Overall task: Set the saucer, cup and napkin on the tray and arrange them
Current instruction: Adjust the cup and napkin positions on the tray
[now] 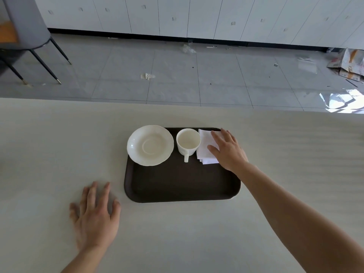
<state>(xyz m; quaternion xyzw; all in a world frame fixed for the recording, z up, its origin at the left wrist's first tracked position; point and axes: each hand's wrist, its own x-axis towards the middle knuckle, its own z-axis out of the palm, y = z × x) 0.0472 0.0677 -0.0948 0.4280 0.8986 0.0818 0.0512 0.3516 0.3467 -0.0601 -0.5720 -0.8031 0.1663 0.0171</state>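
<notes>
Saucer [150, 145], cup [188, 142], napkin [206, 147]: ranged along tray's [177, 186] far edge. Your right hand [228, 149] lies flat, fingers spread, on napkin; left hand [96, 215] splayed, holding nothing, on table [49, 154].

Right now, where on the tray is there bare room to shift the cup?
The near half of the dark brown plastic tray is bare, below the white scalloped saucer, white handled cup and folded white paper napkin. The far edge is crowded; the right hand rests on the napkin.
</notes>
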